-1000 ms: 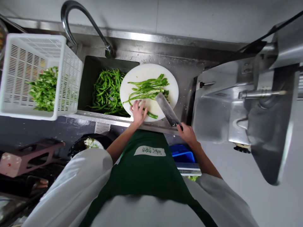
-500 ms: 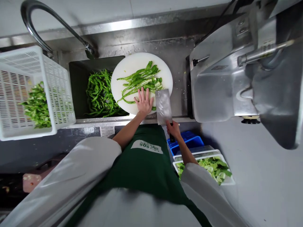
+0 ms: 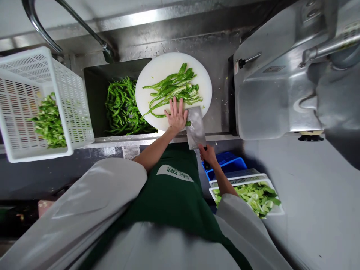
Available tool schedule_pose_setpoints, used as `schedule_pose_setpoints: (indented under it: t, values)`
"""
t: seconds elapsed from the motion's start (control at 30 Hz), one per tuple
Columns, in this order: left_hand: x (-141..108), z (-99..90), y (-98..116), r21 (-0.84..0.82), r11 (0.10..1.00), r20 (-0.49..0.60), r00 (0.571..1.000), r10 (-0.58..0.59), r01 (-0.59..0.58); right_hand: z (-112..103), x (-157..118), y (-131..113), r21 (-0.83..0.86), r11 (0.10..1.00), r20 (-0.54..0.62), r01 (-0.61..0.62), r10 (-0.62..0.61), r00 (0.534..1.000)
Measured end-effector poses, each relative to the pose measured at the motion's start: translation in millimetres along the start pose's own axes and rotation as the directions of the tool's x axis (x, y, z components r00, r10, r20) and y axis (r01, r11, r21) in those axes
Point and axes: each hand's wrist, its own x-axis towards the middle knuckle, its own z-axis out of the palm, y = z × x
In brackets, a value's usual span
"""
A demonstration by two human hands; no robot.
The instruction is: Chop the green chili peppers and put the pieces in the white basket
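On a round white cutting board (image 3: 149, 75) lies a bunch of long green chili peppers (image 3: 171, 84), some split so that pale insides show. My left hand (image 3: 177, 117) rests flat with fingers spread at the near side of the board, over a pepper whose stem end shows at its right. The handle of a broad cleaver (image 3: 196, 125) is in my right hand (image 3: 208, 155). Its wide blade lies flat and low over the board's near right edge, beside my left hand, partly covering that stem end.
Left of the board, a dark sink (image 3: 97, 101) holds many whole green peppers (image 3: 123, 107) under a faucet (image 3: 108, 52). A white basket (image 3: 81, 108) of cut greens stands farther left. Right is a steel machine (image 3: 263, 108); below it sit blue bins (image 3: 234, 165) and a leafy-greens basket (image 3: 278, 212).
The view has shifted slightly, so the board and sink appear a little higher and to the right. The cleaver blade now uncovers the pepper's stem end beside my left hand.
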Motion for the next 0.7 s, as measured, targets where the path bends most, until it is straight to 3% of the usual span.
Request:
schedule_pose_setpoints:
  t: [0.2, 0.5, 0.7]
  values:
    - [14.7, -32.9, -27.9, 0.138, 0.990, 0.033, 0.999, -0.033, 0.028, 14.0, 19.0, -1.0, 0.233, 0.972, -0.019, 0.034, -0.031, 0.999]
    - [15.6, -24.1, -32.0, 0.142, 0.990, 0.020, 1.000, -0.003, 0.000, 34.6, 9.1, -8.0, 0.225, 0.974, -0.017, 0.040, -0.037, 0.999]
    - [25.5, -41.1, -55.9, 0.143, 0.990, 0.025, 1.000, 0.003, -0.006, 50.5, 18.1, -23.2, 0.178, 0.983, -0.034, 0.053, -0.047, 0.998]
